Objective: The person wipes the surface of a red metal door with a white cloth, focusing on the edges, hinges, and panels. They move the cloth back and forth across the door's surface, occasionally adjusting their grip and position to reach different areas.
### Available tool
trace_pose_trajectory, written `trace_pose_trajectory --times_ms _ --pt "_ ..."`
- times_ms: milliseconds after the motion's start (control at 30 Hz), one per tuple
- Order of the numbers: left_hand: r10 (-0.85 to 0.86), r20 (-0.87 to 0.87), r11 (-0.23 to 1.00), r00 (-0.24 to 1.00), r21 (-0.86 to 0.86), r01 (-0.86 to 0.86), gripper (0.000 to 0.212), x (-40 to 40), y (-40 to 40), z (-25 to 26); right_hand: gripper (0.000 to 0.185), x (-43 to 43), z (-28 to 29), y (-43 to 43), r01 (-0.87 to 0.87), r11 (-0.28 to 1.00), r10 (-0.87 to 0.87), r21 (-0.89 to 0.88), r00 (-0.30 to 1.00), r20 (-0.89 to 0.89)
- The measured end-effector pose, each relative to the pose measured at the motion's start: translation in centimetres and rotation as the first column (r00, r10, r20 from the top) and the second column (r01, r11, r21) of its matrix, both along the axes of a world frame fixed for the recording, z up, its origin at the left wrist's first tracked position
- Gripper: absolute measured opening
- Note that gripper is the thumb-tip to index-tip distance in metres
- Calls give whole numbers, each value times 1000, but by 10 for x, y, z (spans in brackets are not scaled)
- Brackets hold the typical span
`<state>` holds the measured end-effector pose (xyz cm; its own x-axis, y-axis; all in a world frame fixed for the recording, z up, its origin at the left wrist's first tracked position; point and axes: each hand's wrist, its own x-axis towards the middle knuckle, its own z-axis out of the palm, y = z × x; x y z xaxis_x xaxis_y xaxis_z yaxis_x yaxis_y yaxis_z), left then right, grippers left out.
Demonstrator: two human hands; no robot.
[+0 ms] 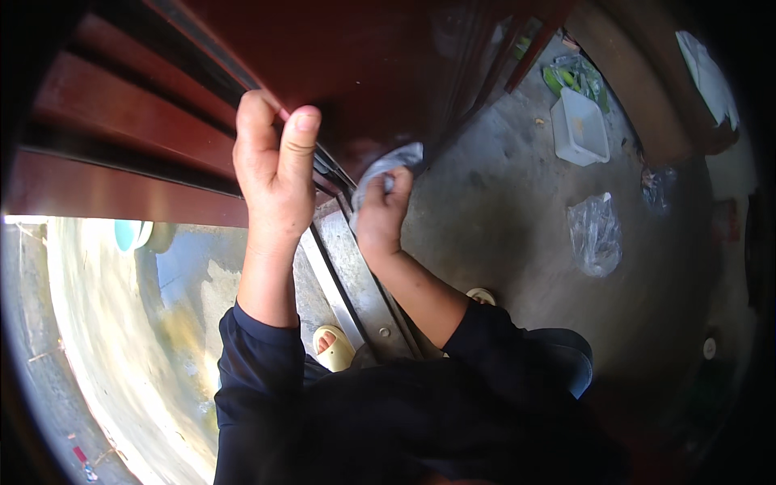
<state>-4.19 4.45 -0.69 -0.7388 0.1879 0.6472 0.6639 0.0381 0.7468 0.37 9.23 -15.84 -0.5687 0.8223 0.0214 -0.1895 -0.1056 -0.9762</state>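
My left hand (276, 163) grips the edge of a dark red door panel (339, 66), thumb up along the side. To its right, my right hand (383, 212) holds a light grey cloth (388, 162) against or close to the lower part of the panel; the cloth is slightly blurred. Dark rubber seal strips run along the door edge by my left hand. Below both hands lies a metal threshold (357, 267) with a raised rail.
On the floor at right are a white plastic tub (581, 130), green produce in a clear bag (567, 79) and a clear plastic bag (595, 236). My sandalled foot (333, 347) stands left of the threshold. A teal and white basin (130, 235) is outside, beside wet ground.
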Motion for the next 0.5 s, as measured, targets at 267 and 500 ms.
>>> trace_pose_trajectory --times_ms 267,500 --pt "-82 98 994 992 -60 89 38 -11 -10 -8 22 3 55 8 126 804 41 581 963 -266" --pt "-65 64 998 996 1 65 39 -6 -4 -4 16 -30 -122 21 335 929 -366 157 896 254"
